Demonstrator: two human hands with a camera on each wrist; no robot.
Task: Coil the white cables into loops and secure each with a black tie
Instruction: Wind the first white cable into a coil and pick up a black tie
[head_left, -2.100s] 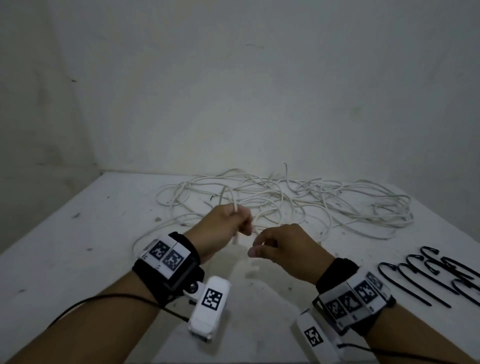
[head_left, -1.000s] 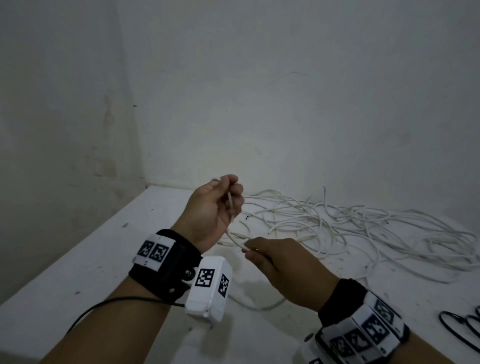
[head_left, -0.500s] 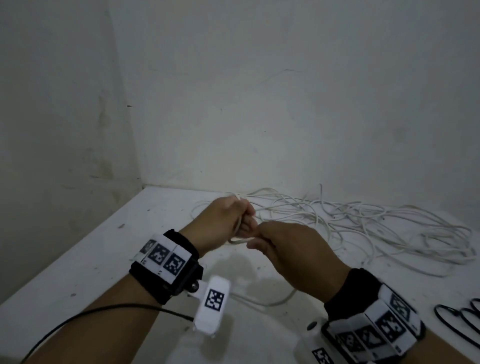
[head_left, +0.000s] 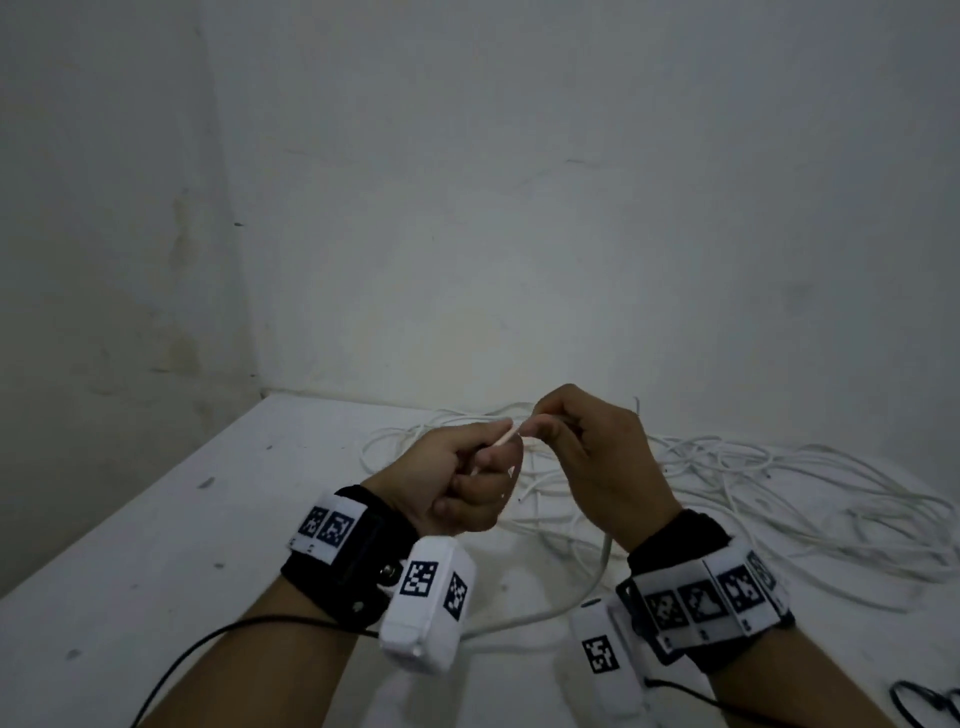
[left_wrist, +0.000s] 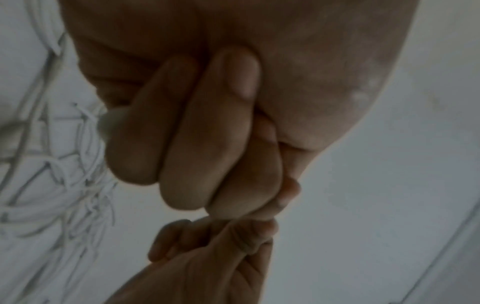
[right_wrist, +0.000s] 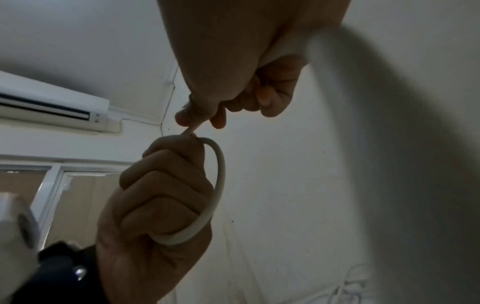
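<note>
A tangled pile of white cables (head_left: 727, 478) lies on the white table (head_left: 171, 545) behind my hands. My left hand (head_left: 483, 462) is closed in a fist round one white cable (head_left: 503, 440) above the table. In the right wrist view that cable (right_wrist: 219, 176) curves in a small loop out of the fist (right_wrist: 161, 185). My right hand (head_left: 540, 428), just above and right of the left, pinches the same cable between thumb and fingers (right_wrist: 197, 115). A slack strand (head_left: 600, 577) hangs under my right wrist down to the table. The left wrist view shows my curled fingers (left_wrist: 194, 133).
Black ties (head_left: 924, 706) lie at the table's front right corner, mostly cut off by the frame edge. Walls close the table in at the back and on the left. An air conditioner (right_wrist: 52, 105) hangs high on a wall.
Both hands have risen a little. My right hand has moved up from beside the left fist to above it, drawing the cable up. The left hand keeps its grip.
</note>
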